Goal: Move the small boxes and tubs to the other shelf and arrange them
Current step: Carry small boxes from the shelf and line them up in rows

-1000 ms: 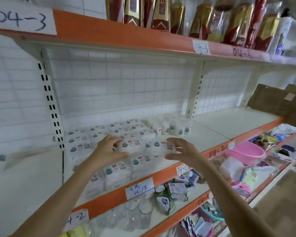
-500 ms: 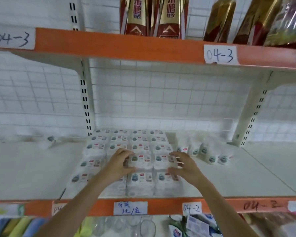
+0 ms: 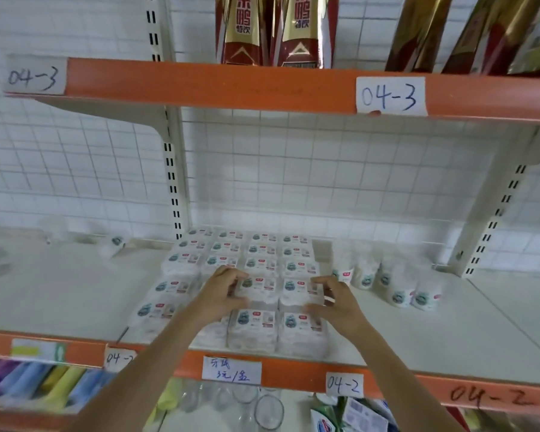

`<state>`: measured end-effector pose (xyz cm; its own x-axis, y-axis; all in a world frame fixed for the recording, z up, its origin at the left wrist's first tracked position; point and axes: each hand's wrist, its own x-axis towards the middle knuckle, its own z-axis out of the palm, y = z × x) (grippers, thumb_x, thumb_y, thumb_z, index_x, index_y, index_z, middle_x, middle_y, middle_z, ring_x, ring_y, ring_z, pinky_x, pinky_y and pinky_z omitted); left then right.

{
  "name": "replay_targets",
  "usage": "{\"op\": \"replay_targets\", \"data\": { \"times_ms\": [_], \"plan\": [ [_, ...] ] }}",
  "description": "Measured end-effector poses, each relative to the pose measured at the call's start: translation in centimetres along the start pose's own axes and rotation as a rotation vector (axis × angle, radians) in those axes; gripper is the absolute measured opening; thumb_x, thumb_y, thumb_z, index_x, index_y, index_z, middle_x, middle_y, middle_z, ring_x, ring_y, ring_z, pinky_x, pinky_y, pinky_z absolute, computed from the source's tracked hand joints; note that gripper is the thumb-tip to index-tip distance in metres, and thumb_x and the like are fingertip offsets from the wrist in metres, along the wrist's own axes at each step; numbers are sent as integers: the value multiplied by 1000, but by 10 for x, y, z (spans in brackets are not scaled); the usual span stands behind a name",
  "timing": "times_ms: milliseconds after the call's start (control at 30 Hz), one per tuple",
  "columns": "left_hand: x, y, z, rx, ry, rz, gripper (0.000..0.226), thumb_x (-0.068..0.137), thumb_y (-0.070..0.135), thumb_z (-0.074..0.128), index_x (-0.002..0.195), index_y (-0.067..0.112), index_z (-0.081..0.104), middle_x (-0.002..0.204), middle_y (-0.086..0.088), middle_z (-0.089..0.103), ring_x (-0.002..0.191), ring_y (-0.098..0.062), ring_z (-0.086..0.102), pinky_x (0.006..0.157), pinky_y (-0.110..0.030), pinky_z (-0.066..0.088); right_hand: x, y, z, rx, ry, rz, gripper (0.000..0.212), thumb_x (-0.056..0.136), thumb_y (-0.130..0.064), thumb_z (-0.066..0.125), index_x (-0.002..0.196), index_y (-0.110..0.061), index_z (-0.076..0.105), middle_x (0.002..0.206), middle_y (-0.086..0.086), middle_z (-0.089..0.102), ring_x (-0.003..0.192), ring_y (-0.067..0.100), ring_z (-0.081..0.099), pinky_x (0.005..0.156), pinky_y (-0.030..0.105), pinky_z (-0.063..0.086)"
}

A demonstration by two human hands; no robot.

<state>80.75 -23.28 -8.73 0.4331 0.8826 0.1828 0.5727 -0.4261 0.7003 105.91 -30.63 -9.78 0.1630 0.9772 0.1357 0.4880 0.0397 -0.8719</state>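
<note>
Several small clear boxes (image 3: 256, 263) with white and green labels lie in neat rows on the white shelf (image 3: 434, 332) marked 04-2. My left hand (image 3: 222, 294) grips the left side of a pair of these boxes (image 3: 278, 291) in the second row from the front. My right hand (image 3: 337, 300) grips the pair's right side. Several small round tubs (image 3: 396, 285) with the same labels stand to the right of the boxes. One more tub (image 3: 114, 244) lies on its side on the left shelf section.
An orange-edged upper shelf (image 3: 231, 85) marked 04-3 carries red and gold packs (image 3: 275, 29). A slotted upright (image 3: 172, 188) and a bracket (image 3: 493, 213) flank the boxes. Below are glass cups (image 3: 256, 406) and coloured packs (image 3: 38, 381).
The view has swung from an angled look along the shelves to a head-on look. Both hands have stayed on the pair of boxes and closed in on its sides.
</note>
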Motion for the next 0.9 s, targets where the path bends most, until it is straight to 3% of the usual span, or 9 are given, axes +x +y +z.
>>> {"op": "replay_targets", "data": {
  "times_ms": [100, 267, 333, 400, 433, 500, 633, 800, 900],
  "plan": [
    [0, -1, 0, -66, -29, -25, 46, 75, 6, 73, 116, 14, 52, 118, -4, 41, 114, -20, 50, 100, -30, 44, -5, -2, 2, 12, 21, 42, 55, 69, -8, 77, 116, -23, 52, 126, 7, 43, 101, 17, 56, 84, 24, 50],
    [-2, 7, -1, -63, -53, -75, 59, 76, 11, 74, 128, 16, 45, 128, -4, 39, 119, -19, 46, 102, -30, 41, -13, -13, 4, -4, -2, 55, 60, 75, -9, 72, 128, -19, 45, 131, 7, 39, 102, 15, 48, 70, 10, 43],
    [-5, 12, -1, -5, -34, -65, 66, 77, 15, 72, 134, 17, 39, 131, -4, 33, 119, -16, 42, 100, -25, 37, -17, -18, 4, -62, -28, 51, 65, 78, -17, 72, 134, -19, 39, 134, 8, 36, 113, 19, 43, 84, 19, 44],
    [-13, 17, -4, 55, 1, -20, 68, 81, 21, 69, 138, 17, 34, 134, -2, 25, 120, -14, 37, 96, -20, 33, -22, -22, 3, -210, 8, -13, 67, 80, -27, 70, 137, -19, 37, 137, 8, 35, 128, 24, 32, 105, 34, 31],
    [-19, 18, -7, 78, 21, 18, 67, 83, 23, 67, 139, 16, 32, 136, -2, 23, 120, -12, 36, 96, -20, 32, -24, -25, 2, -281, 52, -73, 65, 81, -29, 69, 136, -17, 38, 137, 7, 37, 131, 24, 28, 109, 37, 24],
    [-32, 19, -17, 188, 77, 128, 61, 87, 26, 62, 139, 14, 33, 137, -1, 24, 115, -11, 41, 97, -22, 34, -31, -33, 0, -358, 121, -203, 60, 80, -35, 66, 131, -12, 45, 133, 7, 43, 130, 24, 30, 108, 34, 19],
    [-64, 15, -47, 407, 220, 247, 46, 89, 28, 58, 130, 12, 45, 131, -3, 42, 107, -19, 54, 92, -28, 43, -37, -49, 3, -427, 86, -379, 52, 79, -36, 60, 125, -13, 51, 129, 3, 49, 122, 24, 39, 96, 22, 21],
    [-138, -3, -80, 530, 402, 75, 52, 81, 45, 38, 114, 11, 59, 110, -5, 62, 95, -25, 62, 80, -38, 53, -44, -79, 36, -422, -71, -599, 43, 87, -24, 62, 127, -17, 50, 131, -3, 48, 121, 15, 36, 96, 18, 25],
    [-195, -9, -94, 529, 485, -109, 60, 77, 49, 35, 114, 9, 61, 109, -6, 63, 90, -24, 63, 79, -33, 49, -57, -93, 72, -381, -181, -681, 43, 87, -26, 62, 127, -19, 50, 130, -3, 49, 122, 16, 39, 101, 23, 29]
  ]
}}
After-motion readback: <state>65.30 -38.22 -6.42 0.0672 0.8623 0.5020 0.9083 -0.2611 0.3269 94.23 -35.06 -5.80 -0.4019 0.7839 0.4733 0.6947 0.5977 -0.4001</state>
